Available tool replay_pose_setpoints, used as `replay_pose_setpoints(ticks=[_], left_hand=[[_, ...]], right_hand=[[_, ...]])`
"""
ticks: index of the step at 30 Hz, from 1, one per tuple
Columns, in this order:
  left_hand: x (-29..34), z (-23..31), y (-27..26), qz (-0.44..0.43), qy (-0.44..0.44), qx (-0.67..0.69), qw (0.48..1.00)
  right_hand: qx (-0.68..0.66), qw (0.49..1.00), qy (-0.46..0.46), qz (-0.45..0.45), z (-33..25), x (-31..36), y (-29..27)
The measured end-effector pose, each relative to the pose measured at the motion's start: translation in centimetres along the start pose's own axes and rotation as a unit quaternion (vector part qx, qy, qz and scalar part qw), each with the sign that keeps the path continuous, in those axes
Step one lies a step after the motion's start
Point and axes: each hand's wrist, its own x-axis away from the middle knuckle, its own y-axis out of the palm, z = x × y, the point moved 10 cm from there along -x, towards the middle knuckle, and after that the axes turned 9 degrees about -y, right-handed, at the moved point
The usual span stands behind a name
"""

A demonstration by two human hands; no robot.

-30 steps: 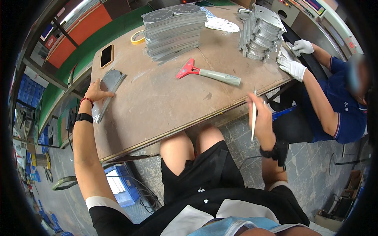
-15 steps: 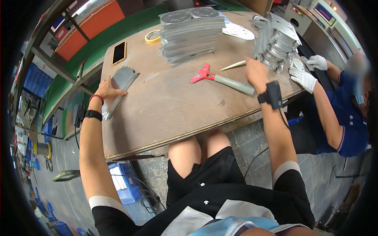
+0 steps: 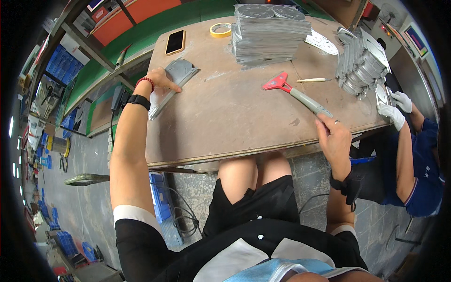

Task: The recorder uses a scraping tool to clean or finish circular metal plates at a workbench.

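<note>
A scraper with a red head (image 3: 279, 82) and a grey handle lies slanted across the table's right half. My right hand (image 3: 336, 142) has its fingers and thumb closed at the near end of that handle. At the left, my left hand (image 3: 161, 81) grips a small stack of thin grey plates (image 3: 180, 70), with its thumb across them; part of the stack is hidden beneath the hand. A thin cream-coloured stick (image 3: 314, 80) with a pointed end rests just beyond the scraper, touched by neither hand.
A tall stack of grey plates (image 3: 268, 42) stands at the back, near a yellow tape roll (image 3: 221, 30) and a phone (image 3: 175, 43). Another leaning pile (image 3: 361, 61) rises at the right. Beside it, a co-worker's white-gloved hands (image 3: 393, 114) hold a plate.
My right hand has let go of the cream stick and come nearer to me, onto the scraper handle. The left hand stays on the small stack. The whole view has shifted.
</note>
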Motion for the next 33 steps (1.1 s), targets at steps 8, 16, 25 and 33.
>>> replay_pose_setpoints(ticks=[8,16,25,33], left_hand=[[0.1,-1.7,0.4,0.028,-0.015,0.091,0.995],[-0.9,-3.0,-0.8,-0.004,-0.025,0.11,0.994],[-0.6,-5.1,1.0,-0.078,-0.06,0.406,0.909],[11.0,-0.3,-4.9,0.032,0.114,0.623,0.773]], right_hand=[[-0.07,0.996,-0.042,0.034,-2.3,1.8,1.0],[-0.077,0.995,-0.057,0.04,-3.1,1.9,2.1],[-0.094,0.994,-0.049,0.031,-3.3,2.6,2.3],[-0.217,0.975,-0.042,0.03,-4.1,1.9,2.1]])
